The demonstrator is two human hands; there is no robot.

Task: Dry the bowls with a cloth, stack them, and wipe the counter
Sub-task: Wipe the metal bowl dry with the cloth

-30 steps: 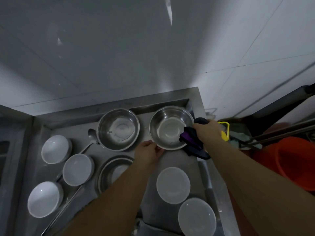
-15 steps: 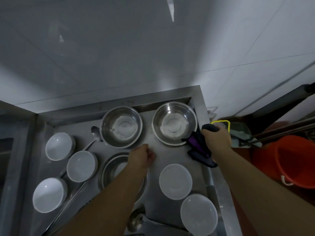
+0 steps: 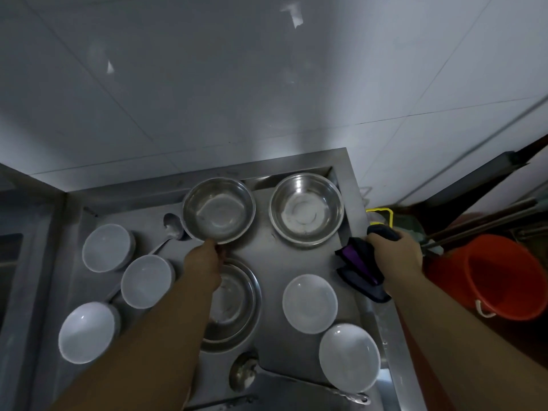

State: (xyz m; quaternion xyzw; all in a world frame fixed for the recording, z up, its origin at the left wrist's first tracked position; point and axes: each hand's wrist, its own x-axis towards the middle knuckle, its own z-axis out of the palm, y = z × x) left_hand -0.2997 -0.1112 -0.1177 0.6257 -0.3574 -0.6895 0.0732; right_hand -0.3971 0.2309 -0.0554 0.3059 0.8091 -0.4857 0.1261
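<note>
1. Head view, step in hand: you look to be in the drying stage, picking up the next steel bowl. Your left hand (image 3: 204, 261) has its fingers pinched on the near rim of the left steel bowl (image 3: 218, 209), which sits at the worktop's (image 3: 267, 250) back edge and seems tipped toward you.

2. The cloth (image 3: 360, 266), dark with a purple fold, is bunched in your right hand (image 3: 394, 256), whose fingers are curled tight round it, at the worktop's right edge.

3. The right steel bowl (image 3: 307, 209) stands free in the back right corner, untouched. A third steel bowl (image 3: 237, 304) lies partly hidden under your left forearm.

4. White bowls: three (image 3: 106, 247) along the left edge, two (image 3: 310, 303) toward the front right corner. None are stacked yet.

5. Next move, as a judgement: bring the cloth across into the gripped bowl while the left hand steadies it. The rim pinch is thin, so firm it up first.

6. Pose: both forearms reach forward, left toward the middle, right angled outward.
</note>
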